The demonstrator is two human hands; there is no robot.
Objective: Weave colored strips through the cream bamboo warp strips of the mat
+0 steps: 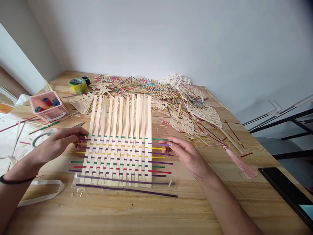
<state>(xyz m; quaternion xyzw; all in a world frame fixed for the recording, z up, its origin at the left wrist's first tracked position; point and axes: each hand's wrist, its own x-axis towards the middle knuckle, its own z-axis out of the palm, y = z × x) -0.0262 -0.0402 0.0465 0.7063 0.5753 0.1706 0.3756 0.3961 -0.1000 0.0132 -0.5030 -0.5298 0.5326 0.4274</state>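
Note:
A woven panel (117, 156) of pale upright strips crossed by thin coloured ones lies on the wooden table. At its left edge, my left hand (70, 140) is closed at the ends of the upper cross strips, its fingertips partly hidden. On the right, my right hand (179, 150) pinches the end of the green strip (158, 139), near a purple strip's end. That green strip is the topmost crossing one. Clear tape covers the panel's lower edge, and a loose purple strip (127, 190) lies just below it.
Behind the panel are heaps of coloured strips (122, 86) and a woven fan (205, 114). A pink box (49, 106) and yellow tape roll (78, 85) stand at the left. A pink tassel (241, 161) and black phone (283, 189) lie at the right.

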